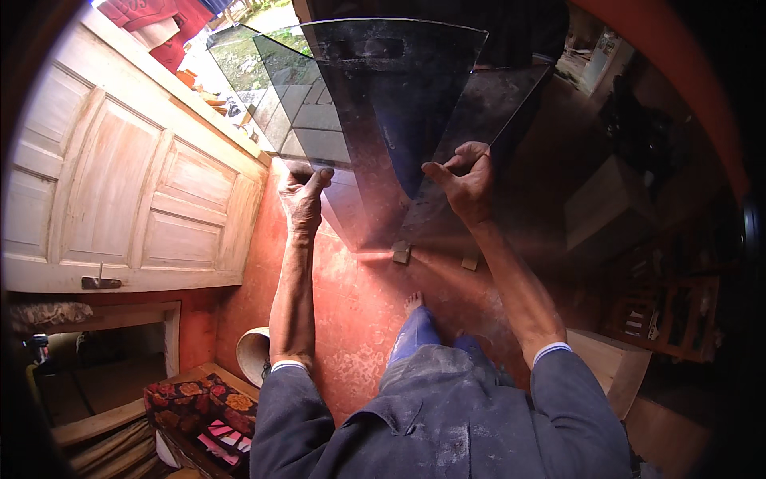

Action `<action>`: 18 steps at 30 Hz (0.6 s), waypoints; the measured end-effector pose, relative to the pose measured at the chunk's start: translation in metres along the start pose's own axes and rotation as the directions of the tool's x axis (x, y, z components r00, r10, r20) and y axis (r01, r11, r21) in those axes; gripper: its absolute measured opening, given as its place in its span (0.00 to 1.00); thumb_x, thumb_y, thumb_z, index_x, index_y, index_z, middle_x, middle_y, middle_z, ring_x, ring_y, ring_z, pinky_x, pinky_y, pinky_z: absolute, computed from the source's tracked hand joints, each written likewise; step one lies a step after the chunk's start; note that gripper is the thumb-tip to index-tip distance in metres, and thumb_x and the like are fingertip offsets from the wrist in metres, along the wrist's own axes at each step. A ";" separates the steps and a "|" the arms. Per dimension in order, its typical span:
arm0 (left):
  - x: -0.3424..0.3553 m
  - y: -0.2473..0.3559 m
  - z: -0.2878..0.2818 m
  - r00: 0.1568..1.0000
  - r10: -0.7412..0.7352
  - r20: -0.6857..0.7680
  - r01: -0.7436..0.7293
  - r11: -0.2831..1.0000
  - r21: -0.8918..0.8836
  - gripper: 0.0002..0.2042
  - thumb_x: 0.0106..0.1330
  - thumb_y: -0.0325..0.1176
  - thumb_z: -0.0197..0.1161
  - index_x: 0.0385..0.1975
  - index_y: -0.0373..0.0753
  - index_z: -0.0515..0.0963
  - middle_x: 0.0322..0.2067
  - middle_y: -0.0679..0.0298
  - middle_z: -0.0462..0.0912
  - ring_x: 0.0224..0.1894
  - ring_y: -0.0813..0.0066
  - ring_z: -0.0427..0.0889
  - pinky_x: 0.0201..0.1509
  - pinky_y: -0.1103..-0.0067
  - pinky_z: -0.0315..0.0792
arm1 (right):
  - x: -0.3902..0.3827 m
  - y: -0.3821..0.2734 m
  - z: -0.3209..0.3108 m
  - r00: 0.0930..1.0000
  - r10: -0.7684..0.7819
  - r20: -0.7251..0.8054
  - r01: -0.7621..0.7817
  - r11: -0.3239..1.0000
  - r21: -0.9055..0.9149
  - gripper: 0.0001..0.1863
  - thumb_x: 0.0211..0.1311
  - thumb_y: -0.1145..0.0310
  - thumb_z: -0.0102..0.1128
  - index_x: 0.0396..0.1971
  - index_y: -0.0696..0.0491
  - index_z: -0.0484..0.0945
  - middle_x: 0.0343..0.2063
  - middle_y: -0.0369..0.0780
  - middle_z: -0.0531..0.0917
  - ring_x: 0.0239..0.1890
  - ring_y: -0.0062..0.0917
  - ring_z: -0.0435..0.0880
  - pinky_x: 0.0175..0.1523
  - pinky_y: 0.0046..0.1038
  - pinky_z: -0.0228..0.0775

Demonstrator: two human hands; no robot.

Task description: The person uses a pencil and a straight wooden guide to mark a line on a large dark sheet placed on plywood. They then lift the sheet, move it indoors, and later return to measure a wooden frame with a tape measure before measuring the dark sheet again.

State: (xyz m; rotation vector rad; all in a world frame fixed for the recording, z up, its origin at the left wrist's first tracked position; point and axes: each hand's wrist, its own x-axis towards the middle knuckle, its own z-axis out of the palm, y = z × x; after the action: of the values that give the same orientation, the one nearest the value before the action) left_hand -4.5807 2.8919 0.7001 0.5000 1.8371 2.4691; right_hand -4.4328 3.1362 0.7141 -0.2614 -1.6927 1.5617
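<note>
Both my arms reach forward, holding up a large clear glass pane (383,96) by its two near side edges. My left hand (303,195) is closed, thumb and bent fingers pinching the left edge. On the right edge, my right hand (467,180) grips with thumb and curled fingers. A second, wider outline of glass shows behind the first; whether it is another pane or a reflection I cannot tell. Two small wooden blocks, one light (400,252) and one darker (469,262), lie on the floor below the glass.
A whitish panelled door (120,176) with a metal handle stands at left. Around me are the red floor (335,319), a round pale container (254,355), a floral-patterned seat (203,407) and wooden boxes (610,203) at right. Bright daylight enters at the far left.
</note>
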 end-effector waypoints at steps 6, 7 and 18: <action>0.008 -0.004 0.006 1.000 -0.005 0.023 0.005 1.000 -0.028 0.13 0.53 0.26 0.77 0.25 0.39 0.75 0.21 0.68 0.79 0.25 0.81 0.77 0.31 0.83 0.71 | 0.005 0.005 -0.002 1.000 0.007 -0.023 -0.008 0.999 -0.045 0.32 0.43 0.62 0.84 0.41 0.54 0.68 0.22 0.30 0.78 0.26 0.12 0.75 0.38 0.18 0.72; 0.007 -0.004 0.006 1.000 -0.009 0.028 0.010 1.000 -0.026 0.12 0.53 0.26 0.77 0.24 0.39 0.75 0.21 0.68 0.79 0.25 0.81 0.77 0.31 0.83 0.71 | 0.005 0.005 -0.003 1.000 0.013 -0.024 -0.014 0.999 -0.052 0.32 0.43 0.62 0.85 0.40 0.54 0.68 0.22 0.30 0.77 0.26 0.13 0.75 0.38 0.18 0.72; 0.006 -0.006 0.054 0.994 -0.027 0.107 0.016 0.994 0.109 0.10 0.55 0.24 0.74 0.23 0.38 0.75 0.22 0.67 0.80 0.26 0.80 0.77 0.34 0.82 0.71 | 0.013 0.009 -0.046 0.996 -0.003 -0.094 -0.004 0.997 -0.081 0.33 0.43 0.68 0.84 0.44 0.54 0.67 0.28 0.32 0.74 0.29 0.15 0.75 0.41 0.20 0.72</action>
State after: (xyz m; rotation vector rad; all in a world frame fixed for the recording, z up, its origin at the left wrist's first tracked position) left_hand -4.5731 2.9451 0.7096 0.6024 1.9305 2.2891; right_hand -4.4142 3.1807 0.7072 -0.3714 -1.6845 1.4600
